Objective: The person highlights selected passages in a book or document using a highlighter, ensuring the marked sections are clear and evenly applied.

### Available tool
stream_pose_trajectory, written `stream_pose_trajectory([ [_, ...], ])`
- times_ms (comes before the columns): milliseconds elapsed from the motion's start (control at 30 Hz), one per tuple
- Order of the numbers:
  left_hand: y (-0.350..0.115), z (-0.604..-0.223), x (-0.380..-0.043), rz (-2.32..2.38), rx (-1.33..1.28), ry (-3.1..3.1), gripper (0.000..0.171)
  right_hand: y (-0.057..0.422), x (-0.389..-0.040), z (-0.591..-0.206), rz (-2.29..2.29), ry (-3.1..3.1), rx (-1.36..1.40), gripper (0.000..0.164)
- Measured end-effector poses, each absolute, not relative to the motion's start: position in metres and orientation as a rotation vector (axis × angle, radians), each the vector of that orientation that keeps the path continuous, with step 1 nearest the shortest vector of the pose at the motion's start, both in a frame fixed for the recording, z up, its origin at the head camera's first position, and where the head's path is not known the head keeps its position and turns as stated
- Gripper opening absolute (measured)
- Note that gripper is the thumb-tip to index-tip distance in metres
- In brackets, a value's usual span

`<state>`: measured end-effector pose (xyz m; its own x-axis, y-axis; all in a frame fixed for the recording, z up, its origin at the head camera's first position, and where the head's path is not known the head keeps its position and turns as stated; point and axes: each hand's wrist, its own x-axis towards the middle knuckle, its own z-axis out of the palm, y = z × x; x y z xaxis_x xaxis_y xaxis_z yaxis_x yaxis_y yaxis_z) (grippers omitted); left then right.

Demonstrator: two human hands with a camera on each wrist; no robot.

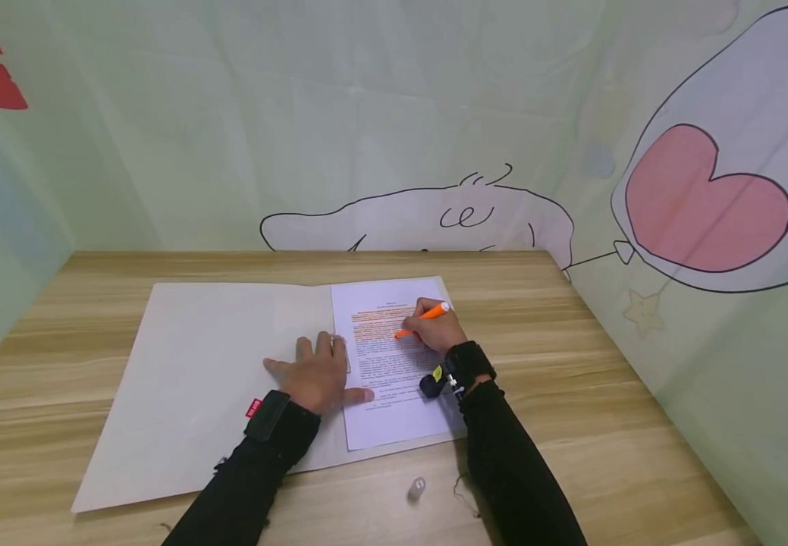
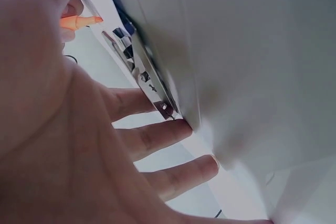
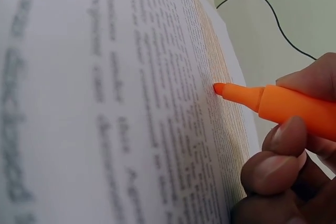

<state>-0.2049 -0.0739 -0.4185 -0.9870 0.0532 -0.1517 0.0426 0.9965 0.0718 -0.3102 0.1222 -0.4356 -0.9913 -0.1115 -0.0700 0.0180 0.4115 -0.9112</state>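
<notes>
An orange highlighter (image 1: 428, 318) is pinched in my right hand (image 1: 443, 331), its tip at a line of the printed page (image 1: 394, 425). Above that tip, the upper lines of text carry orange marking. The right wrist view shows the orange tip (image 3: 218, 88) right at the print. My left hand (image 1: 315, 383) lies spread over the fold of the open folder (image 1: 216, 379), its thumb reaching onto the left side of the page. Under the fingers, a metal clip (image 2: 149, 77) runs along the folder's spine in the left wrist view.
A small translucent cap (image 1: 417, 487) stands on the wooden table (image 1: 605, 455) in front of the folder. A red tag (image 1: 253, 408) shows on the left cuff. Cloth walls with cartoon drawings border the table at the back and sides.
</notes>
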Motion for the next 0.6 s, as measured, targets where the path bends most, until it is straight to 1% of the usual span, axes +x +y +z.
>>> stream_pose_trajectory([
  [400,-0.0749,-0.4180,-0.2015,0.088,0.090,3.031,0.109,0.1256,-0.3124,-0.4374,-1.675,2.534,-0.141,0.034],
  [600,-0.0743,-0.4172,-0.2020,0.083,0.092,3.031,0.108,0.1288,-0.3140,-0.4378,-1.672,2.525,-0.093,0.034],
])
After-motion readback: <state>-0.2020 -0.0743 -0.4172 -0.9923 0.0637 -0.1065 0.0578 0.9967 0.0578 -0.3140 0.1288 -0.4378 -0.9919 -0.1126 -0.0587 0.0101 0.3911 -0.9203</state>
